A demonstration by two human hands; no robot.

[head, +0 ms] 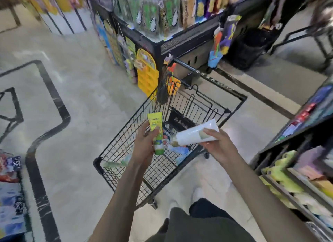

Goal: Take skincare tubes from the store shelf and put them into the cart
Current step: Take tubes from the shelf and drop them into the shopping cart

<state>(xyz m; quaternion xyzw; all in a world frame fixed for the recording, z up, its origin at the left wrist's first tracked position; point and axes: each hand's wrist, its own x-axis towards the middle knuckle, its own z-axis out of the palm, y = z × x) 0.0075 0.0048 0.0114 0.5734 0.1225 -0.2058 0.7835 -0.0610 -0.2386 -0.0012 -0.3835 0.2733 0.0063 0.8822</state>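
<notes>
Fingers of the left hand (pixel 144 144) grip a yellow-green plastic tube (pixel 157 133); the right hand (pixel 219 144) holds a white plastic tube (pixel 194 134) over the black wire cart (pixel 126 133). Both look light and squashy, best held mid-body.

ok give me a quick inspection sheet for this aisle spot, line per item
surface: pale polished floor with black inlay lines
job's things: yellow-green skincare tube in left hand; white skincare tube in right hand; both held above black wire shopping cart
clutter: a few blurred items lie in the cart basket, kind unclear
hands: each grips one tube
cables: nothing seen
surroundings: black corner shelf of packaged goods ahead; shelf with yellow packs at right; printed packs at left
</notes>
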